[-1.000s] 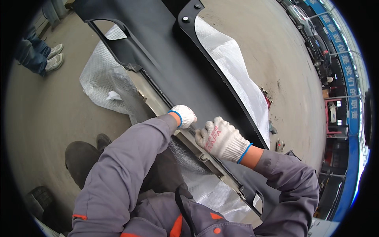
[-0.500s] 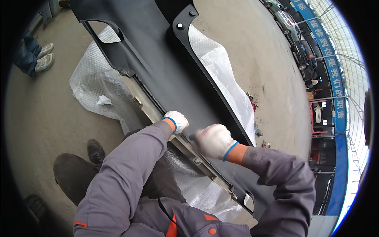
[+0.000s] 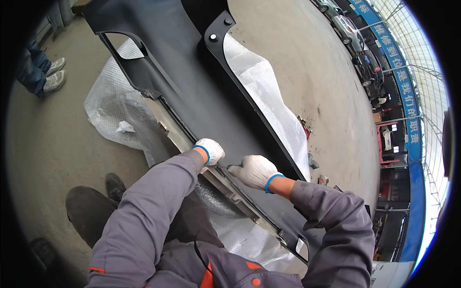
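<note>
A large black car bumper [image 3: 206, 115] lies slantwise before me, its painted-looking dark surface up. A pale metallic strip [image 3: 165, 128] runs along its near-left edge, beside a thin black lip. My left hand [image 3: 210, 150], in a white knit glove with a blue cuff, is closed over that edge at mid-length. Just right of it my right hand [image 3: 257, 172], gloved alike, is curled closed with its thumb side at the same edge. Whatever its fingers hold is hidden.
Bubble wrap [image 3: 113, 96] spreads under the bumper, with a white scrap [image 3: 125, 126] on it. At the far left stands another person in jeans [image 3: 33, 69] and pale shoes. Small parts [image 3: 322, 179] lie on the floor at right. Parked cars [image 3: 353, 31] line the far right.
My right hand has moved slightly left along the edge, nearer my left hand, and is no longer blurred. A small dark thing at its thumb no longer shows. The bumper appears slightly shifted left.
</note>
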Motion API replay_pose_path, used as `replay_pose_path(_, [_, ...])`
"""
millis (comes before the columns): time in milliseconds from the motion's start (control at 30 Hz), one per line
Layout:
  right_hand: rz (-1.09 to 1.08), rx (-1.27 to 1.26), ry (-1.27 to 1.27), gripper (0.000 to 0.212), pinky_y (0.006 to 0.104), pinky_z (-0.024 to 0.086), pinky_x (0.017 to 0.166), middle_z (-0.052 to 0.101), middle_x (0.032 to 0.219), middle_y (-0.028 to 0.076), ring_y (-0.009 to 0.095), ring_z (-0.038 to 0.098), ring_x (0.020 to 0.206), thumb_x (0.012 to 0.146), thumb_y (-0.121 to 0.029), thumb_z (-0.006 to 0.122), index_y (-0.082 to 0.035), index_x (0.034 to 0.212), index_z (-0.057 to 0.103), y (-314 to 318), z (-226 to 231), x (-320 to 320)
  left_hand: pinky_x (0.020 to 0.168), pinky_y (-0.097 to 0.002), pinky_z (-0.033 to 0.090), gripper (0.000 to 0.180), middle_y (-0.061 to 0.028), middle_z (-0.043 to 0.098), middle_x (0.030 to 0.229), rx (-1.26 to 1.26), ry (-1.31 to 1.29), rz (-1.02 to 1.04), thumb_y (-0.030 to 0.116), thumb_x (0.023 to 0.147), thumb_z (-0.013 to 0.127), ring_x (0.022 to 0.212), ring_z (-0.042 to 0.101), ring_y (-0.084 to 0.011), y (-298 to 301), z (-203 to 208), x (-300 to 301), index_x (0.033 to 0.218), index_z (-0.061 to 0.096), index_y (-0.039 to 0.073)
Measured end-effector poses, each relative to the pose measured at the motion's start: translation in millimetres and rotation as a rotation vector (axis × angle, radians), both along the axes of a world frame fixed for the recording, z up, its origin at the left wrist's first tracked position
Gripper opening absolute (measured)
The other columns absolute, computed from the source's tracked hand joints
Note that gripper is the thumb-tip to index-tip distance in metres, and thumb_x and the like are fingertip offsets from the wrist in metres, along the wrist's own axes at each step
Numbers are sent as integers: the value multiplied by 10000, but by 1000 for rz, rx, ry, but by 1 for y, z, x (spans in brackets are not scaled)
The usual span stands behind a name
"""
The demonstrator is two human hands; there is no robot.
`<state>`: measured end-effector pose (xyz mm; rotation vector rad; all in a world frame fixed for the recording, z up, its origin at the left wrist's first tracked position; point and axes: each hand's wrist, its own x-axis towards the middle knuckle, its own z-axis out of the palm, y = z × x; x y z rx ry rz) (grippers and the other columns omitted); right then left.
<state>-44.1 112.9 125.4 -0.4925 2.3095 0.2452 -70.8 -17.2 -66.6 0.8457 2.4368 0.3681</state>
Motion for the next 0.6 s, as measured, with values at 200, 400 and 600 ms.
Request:
replay_pose_path(200, [860,79,192,249,416,601,662,726,776,135,287,759,771,956,-243,603,-32,940,735,-3,-8,10,948,-477,582,264,-122,761,1192,-8,7,4,124,897,656,1132,719,-345,1,-5,2,1126,773,183])
replay_pose_path(400, [-95,-7,-130,379,386,593,613,734,750,140,265,731,658,920,-390,689,-21,842,725,0,-4,-2,946,-478,583,277,-120,760,1202,-11,-10,-5,113,888,663,1136,718,-345,4,0,1,1133,770,183])
replay_pose_path(600, [487,-37,174,437,447,609,647,731,755,168,289,775,745,969,-388,647,41,943,726,10,2,6,880,-467,583,196,-129,772,1088,17,65,-13,142,898,615,1049,735,-341,2,-11,1,1020,765,175])
